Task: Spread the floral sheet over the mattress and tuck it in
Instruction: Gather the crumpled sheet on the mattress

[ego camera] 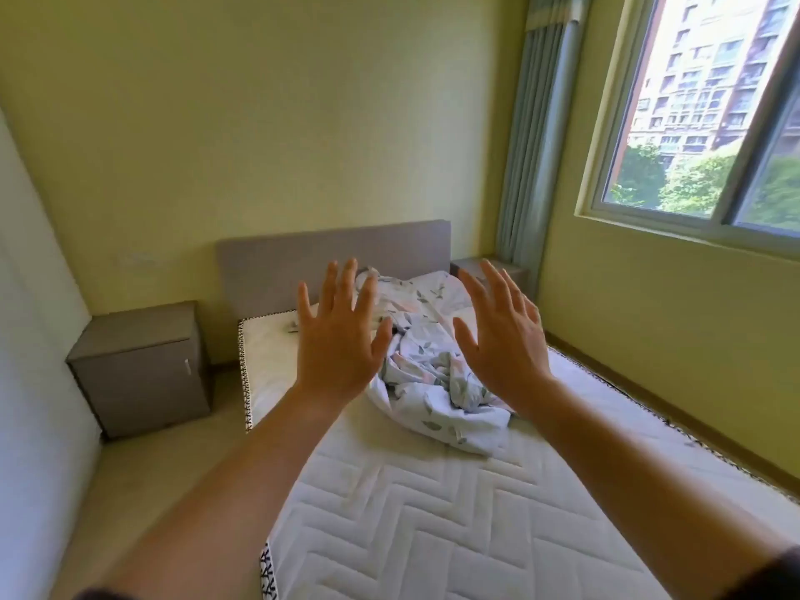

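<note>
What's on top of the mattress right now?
Only the floral sheet, crumpled in a heap toward the headboard; the rest of the mattress is bare. Both open hands hide part of the heap.

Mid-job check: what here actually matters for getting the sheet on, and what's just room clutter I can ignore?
Belongs to the job:
- floral sheet, bunched in a heap toward the head end
- mattress, bare and quilted
- left hand and right hand, both open, raised, holding nothing

Just there:
- headboard
- nightstand left of the bed
- curtain
- window
</note>
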